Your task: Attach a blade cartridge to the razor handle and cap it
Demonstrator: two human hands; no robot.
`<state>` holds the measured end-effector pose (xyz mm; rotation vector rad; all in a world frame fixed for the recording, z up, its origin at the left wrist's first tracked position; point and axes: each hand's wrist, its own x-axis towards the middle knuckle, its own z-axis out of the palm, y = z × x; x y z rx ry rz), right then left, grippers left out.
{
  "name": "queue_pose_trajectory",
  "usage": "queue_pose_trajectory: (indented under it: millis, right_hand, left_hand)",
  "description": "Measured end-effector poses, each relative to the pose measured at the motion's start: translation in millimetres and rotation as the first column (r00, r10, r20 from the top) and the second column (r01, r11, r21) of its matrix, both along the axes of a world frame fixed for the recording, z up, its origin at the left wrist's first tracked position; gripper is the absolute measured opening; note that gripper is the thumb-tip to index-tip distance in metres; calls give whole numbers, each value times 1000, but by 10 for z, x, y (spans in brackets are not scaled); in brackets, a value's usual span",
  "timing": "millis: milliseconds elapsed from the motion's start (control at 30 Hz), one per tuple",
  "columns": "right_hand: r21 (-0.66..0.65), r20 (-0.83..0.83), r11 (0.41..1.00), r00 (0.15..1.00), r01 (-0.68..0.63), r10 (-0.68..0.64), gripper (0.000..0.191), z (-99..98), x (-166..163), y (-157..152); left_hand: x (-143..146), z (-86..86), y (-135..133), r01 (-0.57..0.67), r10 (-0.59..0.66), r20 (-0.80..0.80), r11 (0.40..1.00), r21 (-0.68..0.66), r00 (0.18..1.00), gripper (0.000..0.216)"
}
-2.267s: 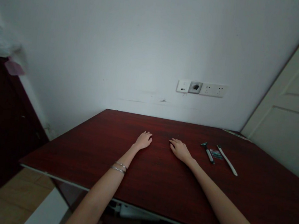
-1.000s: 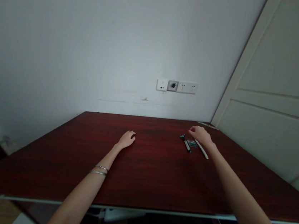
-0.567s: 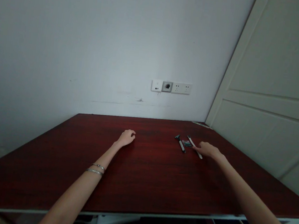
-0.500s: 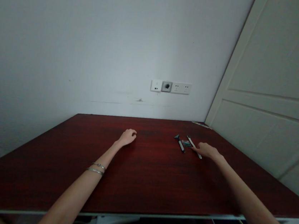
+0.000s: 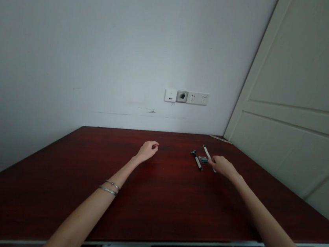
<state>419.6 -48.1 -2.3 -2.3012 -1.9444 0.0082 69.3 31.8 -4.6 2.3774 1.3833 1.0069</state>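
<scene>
My right hand [image 5: 221, 165] is closed on a thin white stick [image 5: 206, 151], whose far end is lifted off the dark red table [image 5: 159, 194]. Just left of that hand lie a razor [image 5: 196, 159] with a dark head and a small teal packet [image 5: 203, 159]. My left hand [image 5: 148, 150] hovers at the table's middle, fingers loosely curled, holding nothing. Two silver bangles [image 5: 110, 186] sit on my left wrist.
A white wall stands behind the table with a row of sockets [image 5: 186, 97]. A white panelled door [image 5: 300, 99] runs along the right side. A thin pale strip [image 5: 219, 138] lies at the table's far right corner.
My right hand reached right past the razor, closed on the white stick and tilted its far end up. My left hand lifted slightly and moved forward. The view turned right.
</scene>
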Motion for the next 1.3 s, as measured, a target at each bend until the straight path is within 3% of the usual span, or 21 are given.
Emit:
queue_pose_trajectory:
  millis: [233, 367, 500, 600, 833, 1300]
  right_hand:
    - [119, 69, 983, 989, -137, 130, 40, 242, -962, -110]
    - [155, 117, 955, 965, -252, 236, 37, 278, -1497, -190]
    - [171, 144, 930, 942, -326, 304, 34, 295, -1831, -253]
    - [176, 139, 924, 937, -341, 320, 35, 301, -1961, -272]
    - [176, 116, 916, 931, -361, 345, 36, 252, -2095, -230]
    - [150, 77, 908, 920, -391, 384, 35, 204, -2333, -107]
  left_hand:
    - [356, 77, -159, 88, -72, 153, 991, -97, 986, 28]
    - [492, 125, -262, 58, 10, 231, 956, -286, 973, 40]
    - [475, 182, -315, -48, 87, 179, 976, -211, 980, 37]
    - [416, 201, -318, -111, 132, 137, 982, -151, 982, 32]
    - [319, 196, -276, -219, 228, 34, 961, -170, 973, 23]
    - [124, 276, -238, -223, 237, 11, 928, -299, 972, 23]
